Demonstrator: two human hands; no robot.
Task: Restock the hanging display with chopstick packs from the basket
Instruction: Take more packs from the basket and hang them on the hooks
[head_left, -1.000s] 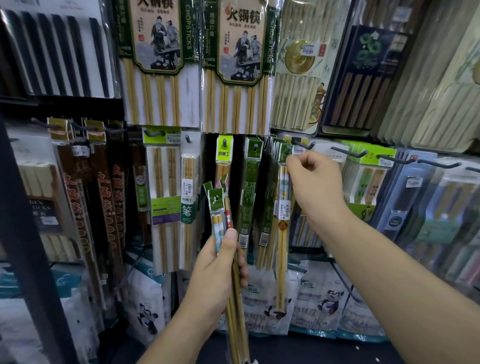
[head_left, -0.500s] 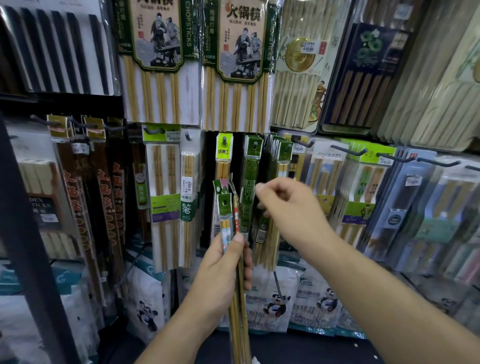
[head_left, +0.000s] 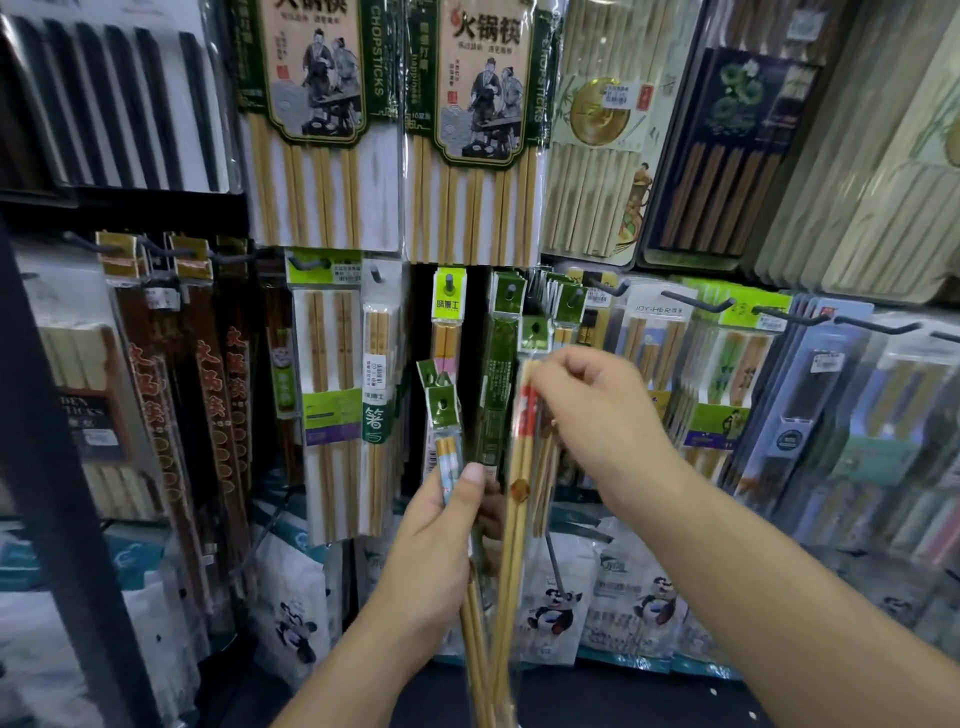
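Step in hand: separating one pack from the held stock so it can be hung. Left hand (head_left: 441, 540) is wrapped round a bundle of packs (head_left: 444, 415). Its thumb is pressed over the front, the green headers stick up above the fist, and the sticks run down out of frame. Right hand (head_left: 602, 415) pinches the top of a single pack (head_left: 519, 499) between thumb and fingertips. The pack is a clear sleeve with red-banded sticks, and its lower part lies against the bundle just beside the left hand. Can't tell if it's fully out of that grip. Likely target is the crowded peg (head_left: 571, 297) of green-header packs just above the right hand, in the display's middle row. Next move, my read: lift the pack clear, line the header hole up with the peg tip, slide it on. The hole isn't visible here. Basket not in view.
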